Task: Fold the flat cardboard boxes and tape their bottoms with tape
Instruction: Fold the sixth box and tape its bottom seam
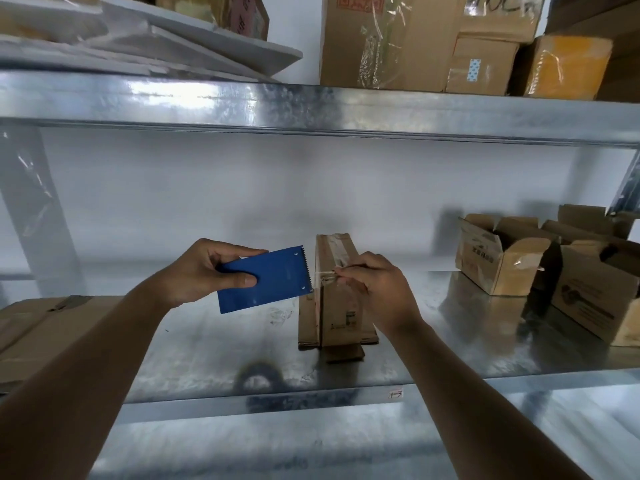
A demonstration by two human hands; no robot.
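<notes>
A small folded cardboard box [337, 317] stands on the metal shelf [214, 344], its taped bottom facing up. My left hand [204, 271] grips a blue tape dispenser [266, 278] whose toothed edge sits close to the box's upper left side. A strip of clear tape [323, 276] runs from those teeth toward my right hand [377, 285], which pinches the strip against the box's front face.
Several folded open-topped boxes [502, 258] stand at the right of the shelf. Flat cardboard [45, 323] lies at the left. The upper shelf beam [311, 109] carries large cartons and white boards. A shelf post [38, 216] rises at the left.
</notes>
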